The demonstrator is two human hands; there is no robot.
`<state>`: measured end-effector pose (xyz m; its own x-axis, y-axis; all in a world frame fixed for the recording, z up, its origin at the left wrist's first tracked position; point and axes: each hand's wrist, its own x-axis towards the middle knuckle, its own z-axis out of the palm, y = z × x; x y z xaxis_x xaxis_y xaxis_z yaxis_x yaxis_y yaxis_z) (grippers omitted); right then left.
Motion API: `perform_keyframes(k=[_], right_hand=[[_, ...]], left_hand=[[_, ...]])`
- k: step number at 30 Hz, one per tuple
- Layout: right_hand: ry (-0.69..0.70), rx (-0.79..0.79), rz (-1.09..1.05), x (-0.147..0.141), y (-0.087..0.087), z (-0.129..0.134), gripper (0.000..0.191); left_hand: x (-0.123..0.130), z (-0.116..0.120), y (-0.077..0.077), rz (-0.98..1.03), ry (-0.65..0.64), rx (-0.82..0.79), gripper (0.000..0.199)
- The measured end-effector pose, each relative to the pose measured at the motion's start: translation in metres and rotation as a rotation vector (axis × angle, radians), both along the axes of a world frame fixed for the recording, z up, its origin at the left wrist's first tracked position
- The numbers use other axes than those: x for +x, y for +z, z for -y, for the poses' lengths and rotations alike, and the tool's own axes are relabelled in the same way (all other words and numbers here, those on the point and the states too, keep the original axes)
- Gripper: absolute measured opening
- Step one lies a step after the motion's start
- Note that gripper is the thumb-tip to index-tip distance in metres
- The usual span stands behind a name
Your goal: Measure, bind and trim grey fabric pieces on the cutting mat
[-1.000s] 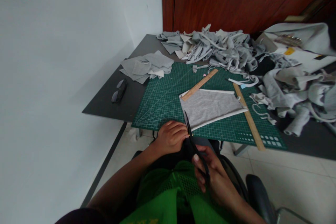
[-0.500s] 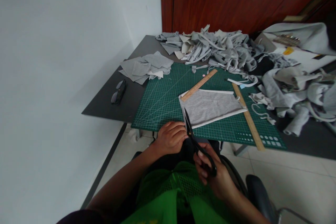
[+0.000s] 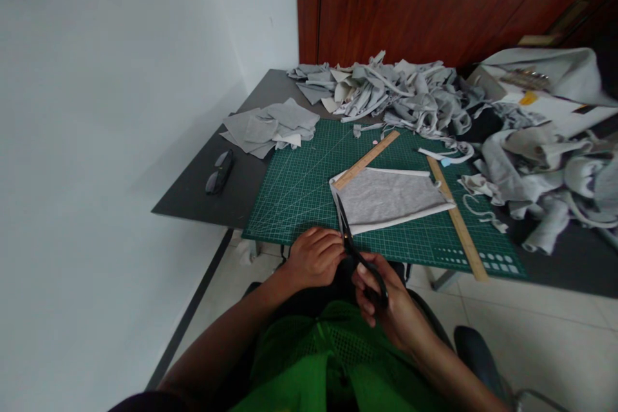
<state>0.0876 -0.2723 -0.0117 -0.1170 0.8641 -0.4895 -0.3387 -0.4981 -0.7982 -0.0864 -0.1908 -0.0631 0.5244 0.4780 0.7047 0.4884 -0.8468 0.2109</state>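
A grey piece of fabric (image 3: pixel 386 201) with pale edges lies on the green cutting mat (image 3: pixel 290 187). In my right hand (image 3: pixel 381 290) is a pair of black scissors (image 3: pixel 348 241), its blades pointing away from me along the fabric's left edge. My left hand (image 3: pixel 316 256) is closed at the mat's front edge, beside the scissors' pivot. Its fingers pinch the near left end of the fabric's edge, which the hand partly hides. One wooden ruler (image 3: pixel 367 159) rests across the fabric's far left corner. Another wooden ruler (image 3: pixel 456 219) lies by its right end.
Flat grey fabric pieces (image 3: pixel 270 125) lie at the back left, near a pair of glasses (image 3: pixel 220 172). A heap of grey scraps (image 3: pixel 405 90) covers the back of the table. More scraps (image 3: pixel 545 167) and a white box (image 3: pixel 550 103) are on the right.
My right hand and the scissor handles have shifted a little to the left and away from me. My left hand stays at the fabric's near left corner.
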Motion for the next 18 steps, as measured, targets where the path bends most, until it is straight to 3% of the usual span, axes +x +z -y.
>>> perform_keyframes(k=[18], right_hand=[[0.004,-0.004,0.022,-0.0015,0.0006,0.0005,0.063]], left_hand=[[-0.0007,0.0007,-0.0009,-0.003,0.01,-0.001,0.013]])
